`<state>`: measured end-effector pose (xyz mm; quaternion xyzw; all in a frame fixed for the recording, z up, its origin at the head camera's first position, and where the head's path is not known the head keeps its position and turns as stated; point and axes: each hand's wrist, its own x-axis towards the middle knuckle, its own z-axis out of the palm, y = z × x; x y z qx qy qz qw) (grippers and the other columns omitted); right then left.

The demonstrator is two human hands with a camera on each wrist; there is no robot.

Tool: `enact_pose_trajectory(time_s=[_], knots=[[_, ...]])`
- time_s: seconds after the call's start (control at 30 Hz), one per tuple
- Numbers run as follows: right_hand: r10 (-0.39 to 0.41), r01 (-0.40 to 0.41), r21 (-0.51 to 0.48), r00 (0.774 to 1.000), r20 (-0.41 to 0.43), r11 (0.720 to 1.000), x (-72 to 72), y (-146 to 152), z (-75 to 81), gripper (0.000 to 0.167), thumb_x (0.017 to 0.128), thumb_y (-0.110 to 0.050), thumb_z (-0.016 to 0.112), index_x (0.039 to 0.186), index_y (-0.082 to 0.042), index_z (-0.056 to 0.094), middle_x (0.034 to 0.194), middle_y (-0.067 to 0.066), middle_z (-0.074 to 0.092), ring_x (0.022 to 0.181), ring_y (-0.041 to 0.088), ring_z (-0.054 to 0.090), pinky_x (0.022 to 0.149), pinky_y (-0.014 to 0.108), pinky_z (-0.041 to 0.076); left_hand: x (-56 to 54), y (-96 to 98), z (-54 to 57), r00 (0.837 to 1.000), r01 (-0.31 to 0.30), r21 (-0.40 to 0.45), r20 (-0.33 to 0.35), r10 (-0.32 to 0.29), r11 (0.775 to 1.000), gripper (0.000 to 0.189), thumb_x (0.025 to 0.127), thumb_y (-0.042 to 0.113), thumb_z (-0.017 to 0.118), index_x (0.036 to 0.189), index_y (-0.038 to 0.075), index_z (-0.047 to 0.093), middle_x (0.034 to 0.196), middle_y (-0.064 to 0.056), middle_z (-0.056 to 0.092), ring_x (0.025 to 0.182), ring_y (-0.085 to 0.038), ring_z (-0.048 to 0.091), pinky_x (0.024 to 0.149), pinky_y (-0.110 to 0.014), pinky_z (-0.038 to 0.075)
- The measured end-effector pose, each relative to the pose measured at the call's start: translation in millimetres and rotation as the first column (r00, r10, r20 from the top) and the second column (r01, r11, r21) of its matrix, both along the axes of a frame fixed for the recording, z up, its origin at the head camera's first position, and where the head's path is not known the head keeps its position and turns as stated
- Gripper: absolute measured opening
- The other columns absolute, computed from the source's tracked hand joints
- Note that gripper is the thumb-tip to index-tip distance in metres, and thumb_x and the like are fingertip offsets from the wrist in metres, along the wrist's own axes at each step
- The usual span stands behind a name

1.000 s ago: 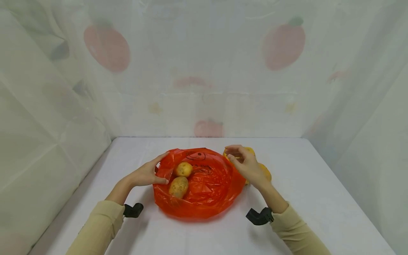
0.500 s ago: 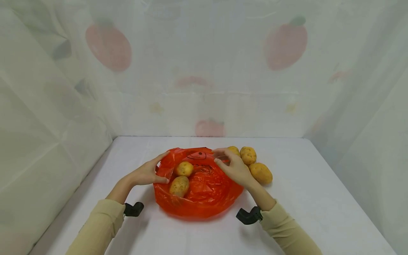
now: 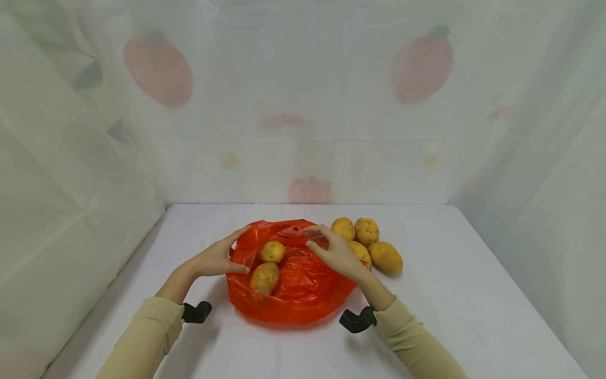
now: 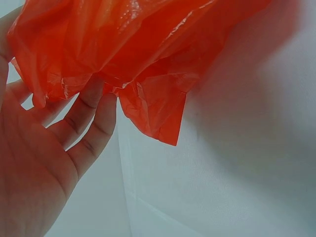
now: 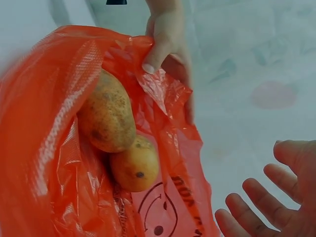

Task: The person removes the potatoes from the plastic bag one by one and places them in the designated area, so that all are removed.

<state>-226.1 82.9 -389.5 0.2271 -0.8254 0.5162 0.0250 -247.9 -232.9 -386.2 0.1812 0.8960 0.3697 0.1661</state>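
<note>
A red plastic bag (image 3: pixel 303 310) lies with its mouth spread, and two potatoes sit inside at its left: a smaller one (image 3: pixel 272 252) behind a larger one (image 3: pixel 265 278). My left hand (image 3: pixel 215 260) holds the bag's left rim, thumb on the inner side and fingers outside. In the left wrist view, the fingertips (image 4: pixel 104 106) touch the outer plastic. Above the bag's right part hovers my right hand (image 3: pixel 337 257), fingers spread and slightly bent, nothing in it. The right wrist view shows this hand (image 5: pixel 276 202) apart from the bag.
Several potatoes (image 3: pixel 385 257) lie together on the white table (image 3: pixel 454 295), just right of the bag. One is partly hidden by the right hand and bag. A pale curtain (image 3: pixel 303 105) with fruit prints stands behind the table and at both sides.
My right hand has moved left, from over the loose potatoes to above the bag, uncovering those potatoes. The left hand stays at the rim, and the bag's right side has drawn in slightly.
</note>
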Motion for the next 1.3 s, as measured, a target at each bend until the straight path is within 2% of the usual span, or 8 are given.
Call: enact_pose_trajectory(time_s=[0.3,0.5,0.6,0.63,0.83,1.03,1.3], knots=[[0.053,-0.053,0.012,0.997,0.051,0.999,-0.3,-10,-3.5,0.037,0.091,-0.025,0.059,0.126,-0.021,0.05,0.127,-0.003,0.053,0.113,0.022,0.054,0.087,0.033,0.049,-1.5,-1.5,-0.3,1.0,0.005,-0.011,-0.009,-0.006,1.0,0.097,0.073,0.029,0.077,0.148,0.029,0.015,0.137,-0.012,0.04,0.101,-0.025,0.055,0.082,-0.038,0.051],[0.1,-0.101,0.017,0.995,0.022,0.995,0.6,-19,1.5,0.041,0.09,-0.02,0.059,0.129,-0.016,0.048,0.13,0.004,0.051,0.112,0.028,0.056,0.086,0.035,0.05,-2.3,-1.9,-1.0,1.0,0.009,-0.012,-0.008,-0.009,1.0,0.097,0.073,0.029,0.077,0.148,0.029,0.015,0.137,-0.011,0.04,0.101,-0.025,0.054,0.081,-0.037,0.051],[0.114,-0.114,0.027,0.993,0.018,0.993,-0.8,-24,1.8,0.04,0.09,-0.018,0.06,0.129,-0.015,0.049,0.13,0.004,0.051,0.111,0.028,0.056,0.087,0.035,0.049,-2.1,-2.0,-0.4,1.0,0.005,-0.023,-0.004,-0.005,1.0,0.097,0.073,0.029,0.077,0.147,0.029,0.015,0.135,-0.01,0.042,0.098,-0.025,0.054,0.078,-0.036,0.052],[0.117,-0.117,0.031,0.993,0.016,0.993,-4.1,-25,-2.2,0.04,0.09,-0.019,0.06,0.128,-0.016,0.049,0.13,0.003,0.051,0.111,0.028,0.056,0.088,0.036,0.049,-2.2,-2.0,-0.2,1.0,0.004,-0.024,-0.003,-0.004,1.0,0.097,0.073,0.029,0.077,0.147,0.029,0.015,0.134,-0.01,0.043,0.097,-0.025,0.054,0.077,-0.036,0.052],[0.144,-0.146,0.07,0.989,0.03,0.987,-6.2,-33,-2.8,0.043,0.09,-0.021,0.06,0.131,-0.018,0.048,0.131,0.005,0.05,0.112,0.029,0.055,0.089,0.038,0.048,-2.2,-2.5,-0.5,1.0,0.007,-0.034,-0.009,-0.007,0.999,0.097,0.073,0.03,0.077,0.147,0.03,0.015,0.13,-0.009,0.046,0.093,-0.024,0.054,0.075,-0.036,0.051],[0.173,-0.177,0.122,0.984,0.044,0.977,-7.4,-41,-6.0,0.044,0.09,-0.024,0.059,0.133,-0.019,0.046,0.13,0.002,0.051,0.115,0.022,0.053,0.091,0.035,0.048,-1.9,-3.2,-1.3,1.0,0.01,-0.026,-0.01,-0.01,1.0,0.097,0.073,0.029,0.077,0.147,0.03,0.015,0.131,-0.009,0.045,0.093,-0.024,0.054,0.075,-0.036,0.052],[0.249,-0.258,0.169,0.966,0.071,0.951,-8.8,-52,-7.3,0.045,0.091,-0.024,0.058,0.132,-0.012,0.046,0.13,0.008,0.051,0.115,0.026,0.052,0.091,0.04,0.047,-1.7,-3.9,-2.1,1.0,0.016,-0.006,-0.011,-0.016,1.0,0.096,0.073,0.029,0.077,0.147,0.031,0.015,0.13,-0.01,0.047,0.093,-0.024,0.055,0.077,-0.038,0.051]])
